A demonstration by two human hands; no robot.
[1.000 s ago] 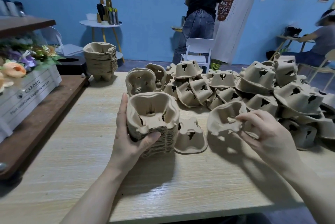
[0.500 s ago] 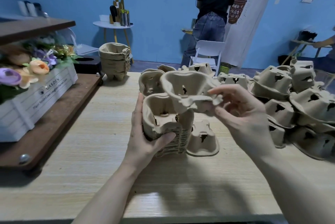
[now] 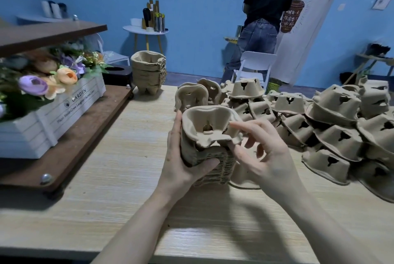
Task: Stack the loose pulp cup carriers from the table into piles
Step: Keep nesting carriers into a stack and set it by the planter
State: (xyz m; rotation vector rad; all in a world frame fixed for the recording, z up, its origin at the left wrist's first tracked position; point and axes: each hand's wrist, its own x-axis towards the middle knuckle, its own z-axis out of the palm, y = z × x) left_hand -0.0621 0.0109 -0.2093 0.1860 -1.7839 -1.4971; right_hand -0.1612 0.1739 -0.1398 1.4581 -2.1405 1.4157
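the left hand (image 3: 183,157) grips the pile (image 3: 211,163) on the table (image 3: 106,189). the right hand (image 3: 262,155) pinches the top carrier (image 3: 206,127), sitting crooked on it. next, push it down flat.

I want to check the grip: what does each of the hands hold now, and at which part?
Left hand grips the stack of carriers around its left side. Right hand pinches the near right rim of the top carrier on it.
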